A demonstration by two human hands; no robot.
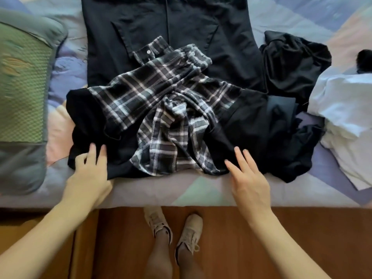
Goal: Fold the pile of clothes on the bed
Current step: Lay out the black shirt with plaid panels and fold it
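Observation:
A crumpled black-and-white plaid shirt [161, 109] lies on top of a black garment [247, 125] near the bed's front edge. Behind them a large black garment [165, 33] is spread flat. My left hand [88, 174] rests with straight fingers on the black garment's left front corner. My right hand [249, 178] lies flat with spread fingers on the same garment's right front part, beside the plaid hem. A loose heap of black clothes [291, 63] sits to the right, and a white garment [346, 117] lies at the far right.
The bed [181, 190] has a pastel patchwork cover. A green and grey pillow [22, 93] lies at the left. A person's dark hair [364, 59] shows at the right edge. Below the bed edge are a wooden floor [302, 228] and my shoes [173, 228].

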